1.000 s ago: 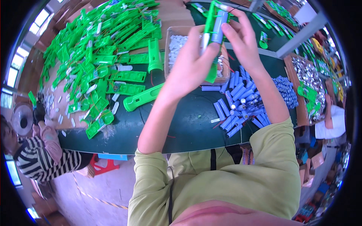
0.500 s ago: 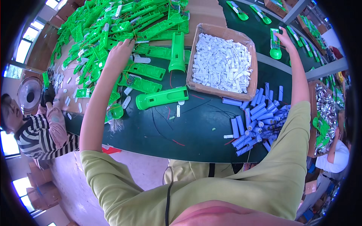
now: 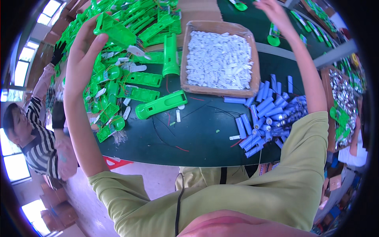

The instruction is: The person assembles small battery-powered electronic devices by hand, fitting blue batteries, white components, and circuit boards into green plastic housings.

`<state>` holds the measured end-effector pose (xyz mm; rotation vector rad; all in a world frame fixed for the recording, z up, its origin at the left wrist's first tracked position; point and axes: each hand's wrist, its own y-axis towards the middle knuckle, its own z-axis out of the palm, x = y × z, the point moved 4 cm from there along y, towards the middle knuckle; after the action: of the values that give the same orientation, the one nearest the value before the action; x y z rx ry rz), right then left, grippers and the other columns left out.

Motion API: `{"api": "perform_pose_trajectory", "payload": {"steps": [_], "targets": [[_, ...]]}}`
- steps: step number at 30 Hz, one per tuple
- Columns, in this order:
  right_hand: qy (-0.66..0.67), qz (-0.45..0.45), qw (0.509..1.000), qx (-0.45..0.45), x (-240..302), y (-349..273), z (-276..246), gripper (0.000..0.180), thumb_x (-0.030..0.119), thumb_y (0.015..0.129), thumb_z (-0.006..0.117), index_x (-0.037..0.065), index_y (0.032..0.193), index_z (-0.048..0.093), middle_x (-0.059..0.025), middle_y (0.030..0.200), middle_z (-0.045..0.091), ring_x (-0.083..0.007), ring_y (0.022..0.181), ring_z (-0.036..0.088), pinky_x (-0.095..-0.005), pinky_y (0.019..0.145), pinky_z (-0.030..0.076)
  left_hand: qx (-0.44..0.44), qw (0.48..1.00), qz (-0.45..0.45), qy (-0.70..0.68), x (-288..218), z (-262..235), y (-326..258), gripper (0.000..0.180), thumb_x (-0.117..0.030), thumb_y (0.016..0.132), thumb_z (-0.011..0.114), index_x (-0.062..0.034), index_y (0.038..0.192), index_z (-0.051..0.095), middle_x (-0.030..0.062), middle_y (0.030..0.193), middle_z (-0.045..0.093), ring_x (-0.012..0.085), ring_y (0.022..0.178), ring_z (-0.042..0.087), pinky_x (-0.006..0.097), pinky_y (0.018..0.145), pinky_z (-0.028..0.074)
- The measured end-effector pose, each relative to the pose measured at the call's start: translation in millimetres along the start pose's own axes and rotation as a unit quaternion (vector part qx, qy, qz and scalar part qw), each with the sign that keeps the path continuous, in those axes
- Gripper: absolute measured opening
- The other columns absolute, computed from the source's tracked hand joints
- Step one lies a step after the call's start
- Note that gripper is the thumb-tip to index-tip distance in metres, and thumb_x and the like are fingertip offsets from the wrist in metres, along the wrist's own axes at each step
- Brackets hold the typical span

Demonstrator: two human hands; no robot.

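Note:
My left hand [image 3: 83, 53] is closed on a green plastic shell [image 3: 116, 32], lifted over the left side of the pile. A white piece [image 3: 138, 51] shows at the shell's lower end. My right hand [image 3: 275, 15] reaches to the far right with its fingers stretched out at the top edge, partly cut off; nothing shows in it. Below it a green shell [image 3: 273, 38] lies on the dark green surface beyond a grey rail. Two larger green torch-shaped housings, one upright [image 3: 171, 55] and one lying [image 3: 161, 104], are on the table between my arms.
A cardboard box [image 3: 184, 75] of small white parts stands mid-table, with blue cylindrical cells [image 3: 265, 108] heaped to its right. Green shells [image 3: 134, 17] pile up at the far left. One co-worker in stripes [image 3: 39, 146] is at left, another person [image 3: 353, 152] at right beside silvery parts [image 3: 343, 94].
My left hand has come up from the pile with a green shell. My right hand has let go of the shell at the far right and moved farther away. The view has shifted slightly.

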<state>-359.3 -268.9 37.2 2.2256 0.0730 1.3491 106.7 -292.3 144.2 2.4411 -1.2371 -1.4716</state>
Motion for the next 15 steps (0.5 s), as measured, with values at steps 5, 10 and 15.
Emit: {"api": "perform_pose_trajectory", "payload": {"steps": [5,10,15], "targets": [[0.051,-0.1,0.95,0.291,168,-92,97,0.052,0.027,0.09,0.055,0.012,0.136,0.036,-0.0078,0.123,0.05,-0.0168,0.119,0.044,-0.031,0.099,0.036,0.036,0.974,0.091,-0.202,-56,52,0,0.051,-0.023,0.091,0.053,0.0021,0.132,0.036,0.0159,0.13,0.046,0.0224,0.118,0.048,0.034,0.1,0.037],[0.06,-0.036,0.944,0.323,220,-138,111,0.056,0.027,0.089,0.058,0.001,0.134,0.035,-0.0088,0.121,0.05,-0.0154,0.116,0.044,-0.0298,0.097,0.036,-0.011,0.915,0.147,-0.375,-71,87,-9,0.069,-0.044,0.087,0.055,0.0033,0.132,0.034,0.0201,0.129,0.046,0.0277,0.121,0.045,0.042,0.098,0.039],[0.32,0.019,0.915,0.243,235,-160,101,0.045,0.032,0.086,0.061,0.002,0.117,0.049,-0.0043,0.104,0.057,-0.0083,0.095,0.052,-0.0248,0.083,0.041,0.037,0.942,0.065,-0.328,-86,137,-28,0.083,-0.051,0.08,0.061,0.0021,0.135,0.029,0.0254,0.13,0.042,0.0305,0.115,0.049,0.041,0.097,0.04]]}}
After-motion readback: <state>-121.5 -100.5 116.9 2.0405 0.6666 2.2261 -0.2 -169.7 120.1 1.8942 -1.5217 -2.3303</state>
